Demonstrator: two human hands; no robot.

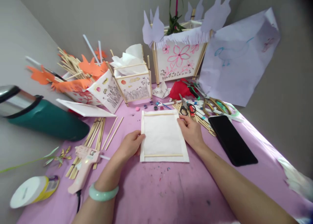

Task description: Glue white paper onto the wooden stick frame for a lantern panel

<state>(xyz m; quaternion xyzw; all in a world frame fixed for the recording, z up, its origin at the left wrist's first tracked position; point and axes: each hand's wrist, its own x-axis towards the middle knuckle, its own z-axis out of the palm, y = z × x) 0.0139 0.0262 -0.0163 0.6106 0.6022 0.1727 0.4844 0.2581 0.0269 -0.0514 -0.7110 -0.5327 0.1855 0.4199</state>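
Note:
Between my hands is a white paper panel [163, 136] with thin wooden sticks along its top and bottom edges. My left hand [132, 142] pinches its left edge, thumb on the front and fingers partly hidden. At the upper right edge, my right hand [190, 129] grips the same panel. Just beyond it, black-handled scissors [186, 107] lie among markers and sticks. Left of my left hand are a pink hot glue gun [84, 163] and bundles of wooden sticks [96, 131].
A black phone [232, 139] lies right of my right forearm. A green bottle [46, 118] and a yellow-and-white tub [34, 189] stand at left. Decorated paper lanterns [134, 84] line the wall. Gold-handled scissors [217, 106] rest at the back right on the purple tablecloth [166, 198].

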